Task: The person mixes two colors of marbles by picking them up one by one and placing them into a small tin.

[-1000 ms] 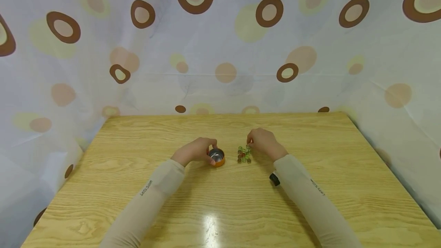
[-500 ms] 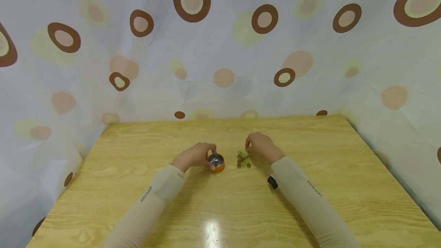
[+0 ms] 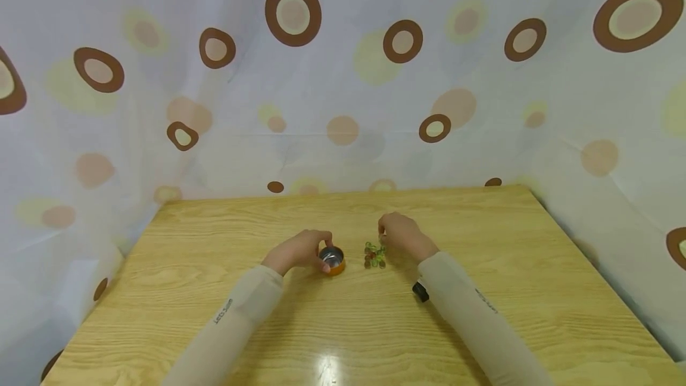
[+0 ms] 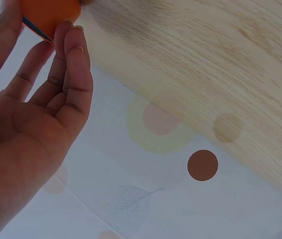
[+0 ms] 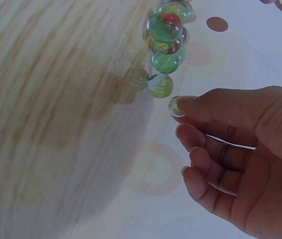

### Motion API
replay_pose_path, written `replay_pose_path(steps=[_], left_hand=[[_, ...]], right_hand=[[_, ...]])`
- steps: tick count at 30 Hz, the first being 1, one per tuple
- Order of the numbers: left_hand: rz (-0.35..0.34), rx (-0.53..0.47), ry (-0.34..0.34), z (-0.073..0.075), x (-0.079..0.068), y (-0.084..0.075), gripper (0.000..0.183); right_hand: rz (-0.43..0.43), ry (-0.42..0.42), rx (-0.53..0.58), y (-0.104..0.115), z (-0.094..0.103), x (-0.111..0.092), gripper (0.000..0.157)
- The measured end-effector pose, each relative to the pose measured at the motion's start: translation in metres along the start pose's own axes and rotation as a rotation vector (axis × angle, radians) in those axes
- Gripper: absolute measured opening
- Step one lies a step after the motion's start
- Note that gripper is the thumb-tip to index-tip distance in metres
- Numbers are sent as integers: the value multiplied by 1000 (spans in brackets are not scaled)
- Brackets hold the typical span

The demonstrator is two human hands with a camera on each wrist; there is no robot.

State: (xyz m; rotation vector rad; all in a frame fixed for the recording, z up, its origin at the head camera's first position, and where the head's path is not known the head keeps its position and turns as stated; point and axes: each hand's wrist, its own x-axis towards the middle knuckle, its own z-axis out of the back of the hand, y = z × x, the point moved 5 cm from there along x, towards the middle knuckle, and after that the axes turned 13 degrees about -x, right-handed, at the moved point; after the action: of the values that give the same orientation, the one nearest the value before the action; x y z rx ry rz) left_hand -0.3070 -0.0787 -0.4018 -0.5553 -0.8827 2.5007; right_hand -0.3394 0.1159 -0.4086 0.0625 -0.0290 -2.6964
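Observation:
My left hand point(image 3: 299, 251) holds a small orange bowl point(image 3: 337, 269) with a shiny metal inside, thumb on the near side and fingers at the far side. In the left wrist view the bowl's orange outer wall point(image 4: 56, 15) shows at the top, between thumb and fingertips. To its right on the table lies a cluster of glass marbles point(image 3: 374, 260), green, clear and reddish. At the far right edge of that cluster is my right hand point(image 3: 405, 236). The right wrist view shows its thumb and forefinger pinching one clear marble point(image 5: 174, 107), close to another greenish marble point(image 5: 160, 85).
A light wood table point(image 3: 343, 326) carries everything. Behind it and at both sides hangs a pale curtain point(image 3: 343, 88) with brown and yellow circles. A black device point(image 3: 420, 292) shows under the right wrist.
The head view has tilted, so the whole scene sits lower and slightly left. The left hand still holds the bowl in place, and the right hand stays at the marbles.

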Motion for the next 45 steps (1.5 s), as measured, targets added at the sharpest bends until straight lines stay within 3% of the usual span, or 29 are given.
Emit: replay_pose_path(steps=[13,24,34,45], left_hand=[[-5,10,-1,-2,1,3,34],[-6,14,3,0,1,2,35],[-1,7,15,-2,4,4,34],[-3,-21,17,-1,3,3,33]], right_hand=[[28,-79,7,13,11,-11,14],[70,-103,92,47,20,-13,15],[177,-117,120,77,15,-19,17],[219,-101,102,92,12,-17,20]])
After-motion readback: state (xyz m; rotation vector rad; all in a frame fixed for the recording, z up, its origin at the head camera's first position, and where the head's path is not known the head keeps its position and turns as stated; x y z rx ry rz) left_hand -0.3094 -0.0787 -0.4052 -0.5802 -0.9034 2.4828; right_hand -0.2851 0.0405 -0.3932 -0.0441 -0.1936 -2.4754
